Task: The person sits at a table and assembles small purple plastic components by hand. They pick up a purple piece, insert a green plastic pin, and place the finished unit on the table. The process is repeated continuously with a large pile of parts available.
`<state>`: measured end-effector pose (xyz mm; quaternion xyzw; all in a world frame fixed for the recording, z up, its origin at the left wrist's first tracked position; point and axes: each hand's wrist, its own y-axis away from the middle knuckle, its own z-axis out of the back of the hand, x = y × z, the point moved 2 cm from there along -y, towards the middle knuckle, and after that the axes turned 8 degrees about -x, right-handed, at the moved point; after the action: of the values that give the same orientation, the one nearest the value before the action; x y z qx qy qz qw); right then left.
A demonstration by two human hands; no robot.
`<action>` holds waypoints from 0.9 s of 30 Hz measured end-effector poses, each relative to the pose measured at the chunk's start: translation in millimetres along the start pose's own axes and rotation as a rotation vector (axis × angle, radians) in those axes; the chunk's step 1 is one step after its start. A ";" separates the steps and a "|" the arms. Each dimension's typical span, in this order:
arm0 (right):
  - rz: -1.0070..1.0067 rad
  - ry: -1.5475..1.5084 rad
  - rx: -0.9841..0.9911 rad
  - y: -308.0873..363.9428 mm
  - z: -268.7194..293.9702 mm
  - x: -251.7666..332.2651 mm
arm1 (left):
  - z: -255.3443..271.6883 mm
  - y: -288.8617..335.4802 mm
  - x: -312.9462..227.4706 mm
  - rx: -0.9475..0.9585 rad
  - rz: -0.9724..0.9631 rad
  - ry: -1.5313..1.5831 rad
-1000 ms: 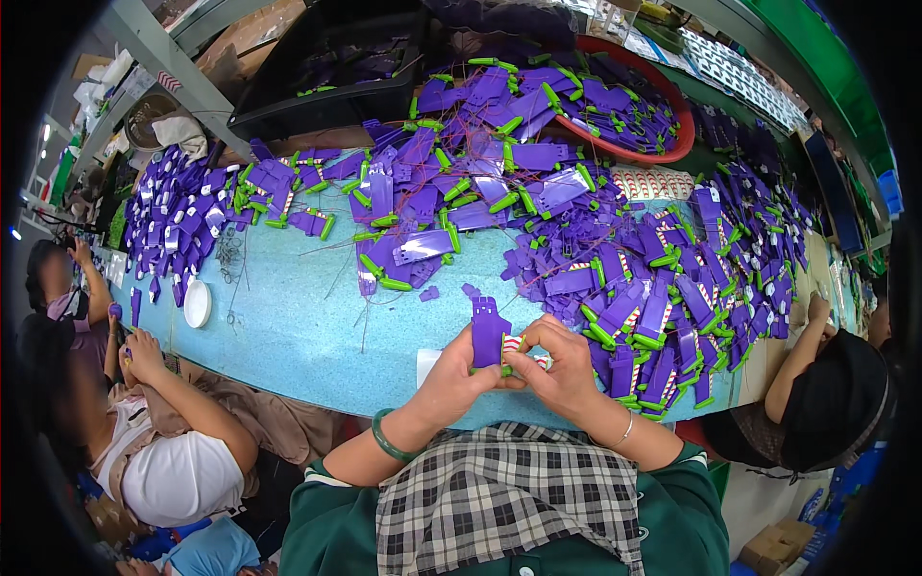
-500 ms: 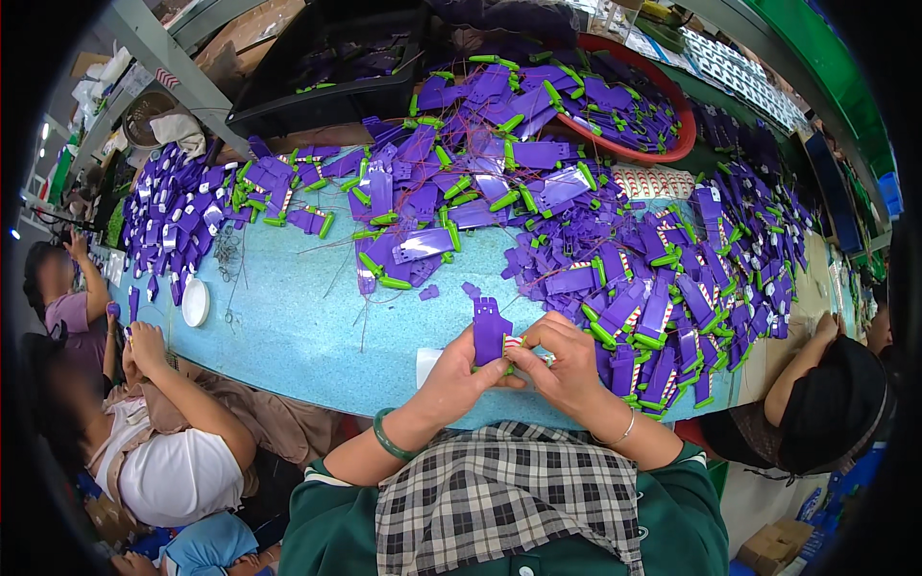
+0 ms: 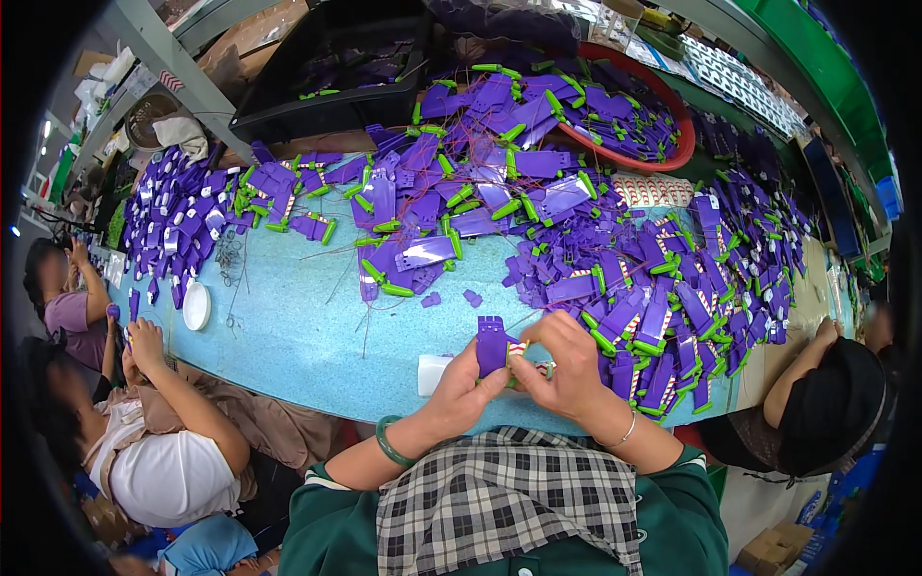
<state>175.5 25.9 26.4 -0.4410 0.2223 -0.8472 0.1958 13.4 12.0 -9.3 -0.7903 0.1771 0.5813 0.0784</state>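
In front of my chest, my left hand [image 3: 461,387] is closed around a flat purple plastic piece [image 3: 492,344], its notched end pointing away from me. At the right edge of that piece, my right hand [image 3: 567,370] is closed with thumb and forefinger at a red-and-white striped strip [image 3: 519,349]. Part of the strip shows below the right fingers. Whether it touches the purple piece cannot be made out. A small white card or block [image 3: 431,375] lies beside my left hand. Two small purple bits [image 3: 473,299] rest just beyond my hands.
Purple pieces with green ends [image 3: 663,312] are heaped at the right and far middle, with thin red wires. More purple parts [image 3: 175,226] lie far left, near a white bowl [image 3: 196,306]. A red basin [image 3: 684,134] and black bin [image 3: 331,106] stand behind. Co-workers [image 3: 163,451] sit at both sides.
My right hand has shifted slightly and its forefinger has lifted, showing more of the striped strip. The purple piece in my left hand has moved slightly away from me.
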 end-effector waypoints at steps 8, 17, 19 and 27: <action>-0.235 -0.270 0.246 -6.7 -17.7 -3.4 | -12.1 -8.5 2.0 0.199 0.427 0.733; -0.640 -0.815 0.302 -4.0 -7.0 -3.6 | -12.7 -10.0 0.5 0.477 0.603 0.857; -0.610 -0.898 0.219 -4.9 -4.6 -5.0 | -10.5 -8.0 -26.4 0.202 0.299 0.254; -0.882 -1.071 0.245 -6.1 0.5 0.0 | 8.4 -8.9 -69.1 -0.054 -1.227 -1.114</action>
<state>175.1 30.9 30.1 -0.8212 -0.2013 -0.5328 -0.0354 -8.8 36.1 52.7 -0.3444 -0.3644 0.7455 0.4391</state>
